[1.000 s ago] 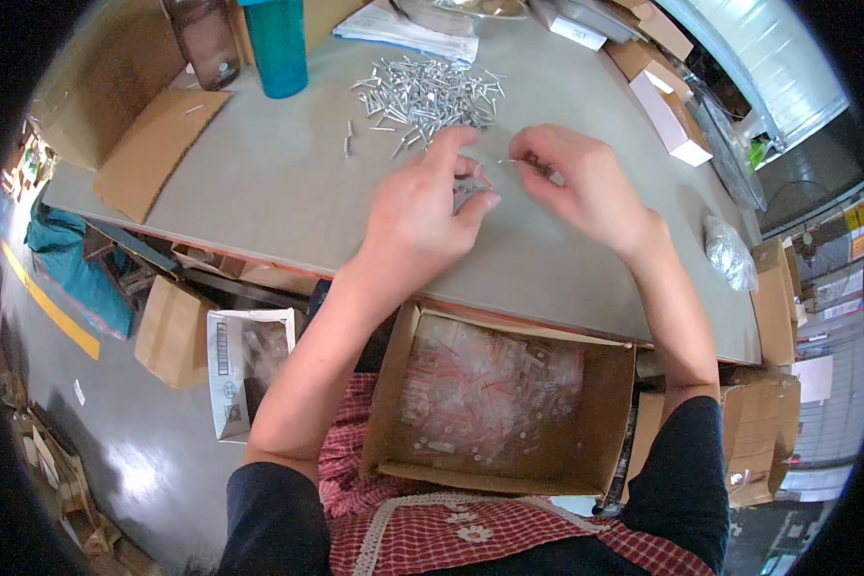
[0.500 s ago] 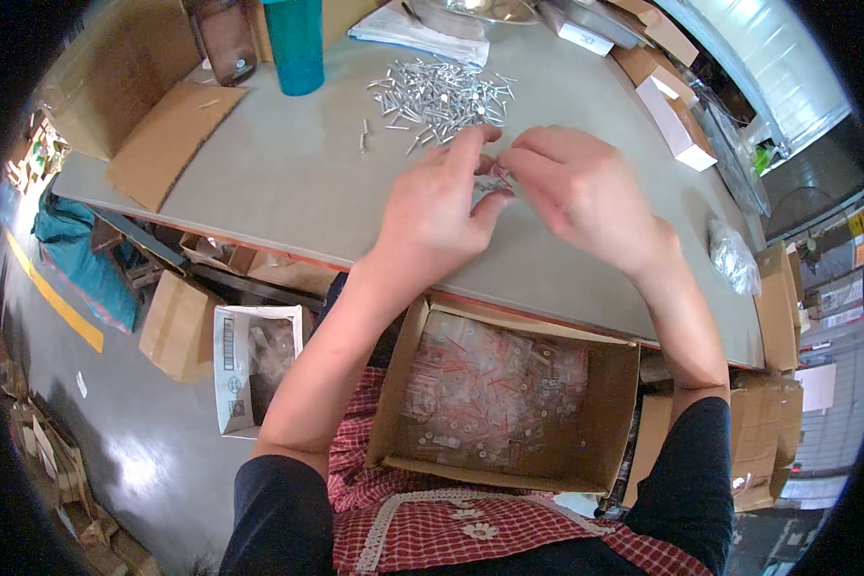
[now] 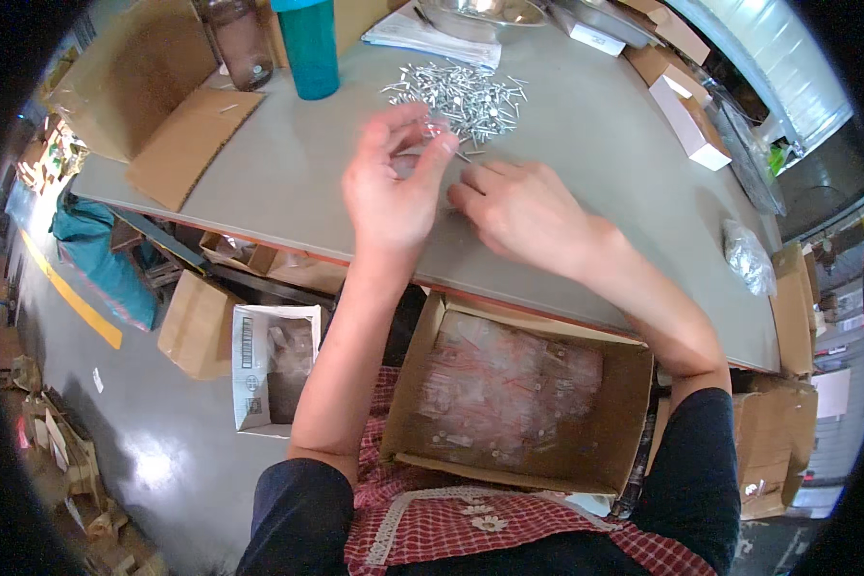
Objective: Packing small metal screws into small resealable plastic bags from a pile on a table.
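Head view: the left hand (image 3: 391,187) is raised off the desk (image 3: 595,154), thumb and fingers pinching a small clear bag (image 3: 430,134), while the right hand (image 3: 518,213) lies curled beside it, fingertips on the surface. The pile of metal screws (image 3: 461,91) sits just beyond, toward the far edge. Holding the bag's mouth open and close to the pile would likely keep pieces from scattering.

Shiny metal screws (image 3: 461,91); matt grey table (image 3: 586,163); rough cardboard box (image 3: 605,451).
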`<state>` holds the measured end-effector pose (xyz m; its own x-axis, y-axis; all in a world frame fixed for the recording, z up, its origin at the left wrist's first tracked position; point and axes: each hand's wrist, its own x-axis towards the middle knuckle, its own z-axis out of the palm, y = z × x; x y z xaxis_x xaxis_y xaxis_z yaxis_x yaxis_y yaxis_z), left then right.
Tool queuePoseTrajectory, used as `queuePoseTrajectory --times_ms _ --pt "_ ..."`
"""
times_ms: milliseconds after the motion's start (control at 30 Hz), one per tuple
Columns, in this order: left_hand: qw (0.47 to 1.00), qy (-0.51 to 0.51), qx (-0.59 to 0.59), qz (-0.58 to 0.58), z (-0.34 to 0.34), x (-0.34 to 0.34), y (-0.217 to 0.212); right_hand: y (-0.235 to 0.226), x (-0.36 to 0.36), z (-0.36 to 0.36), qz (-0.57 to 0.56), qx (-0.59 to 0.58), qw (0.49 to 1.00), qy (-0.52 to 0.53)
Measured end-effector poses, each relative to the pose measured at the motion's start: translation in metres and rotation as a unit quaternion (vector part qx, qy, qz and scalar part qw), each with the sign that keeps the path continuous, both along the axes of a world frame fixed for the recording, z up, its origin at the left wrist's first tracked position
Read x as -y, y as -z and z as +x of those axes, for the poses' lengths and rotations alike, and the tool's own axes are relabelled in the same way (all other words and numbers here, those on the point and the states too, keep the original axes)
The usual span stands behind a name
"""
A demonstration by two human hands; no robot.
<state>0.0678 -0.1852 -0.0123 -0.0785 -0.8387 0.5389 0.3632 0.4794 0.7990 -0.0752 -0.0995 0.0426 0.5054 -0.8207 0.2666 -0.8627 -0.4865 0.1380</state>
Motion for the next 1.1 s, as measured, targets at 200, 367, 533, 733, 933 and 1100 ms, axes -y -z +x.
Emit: queuePoseTrajectory --times_ms 200,367,533,733,933,1100 --pt "0.974 -0.027 0.209 -0.078 -0.009 -0.019 -0.009 -0.006 0.001 -0.05 0.079 0.461 0.876 0.12" --pt "0.959 -0.018 0.256 -0.12 -0.007 -0.026 -0.017 -0.008 0.001 -0.045 0.059 0.586 0.807 0.046" --pt "0.957 -0.028 0.265 -0.118 -0.008 -0.025 -0.014 -0.007 -0.006 -0.044 -0.008 0.525 0.851 0.025" --pt "0.928 -0.042 0.317 -0.191 -0.01 -0.03 -0.018 -0.005 -0.006 -0.04 -0.03 0.342 0.938 0.041" --pt "0.972 0.086 0.202 -0.085 -0.005 -0.023 -0.017 -0.022 -0.012 -0.07 0.059 0.525 0.848 0.048" --pt "0.971 0.142 0.19 -0.034 -0.006 -0.02 -0.012 -0.019 -0.018 -0.077 0.134 0.507 0.838 0.151"
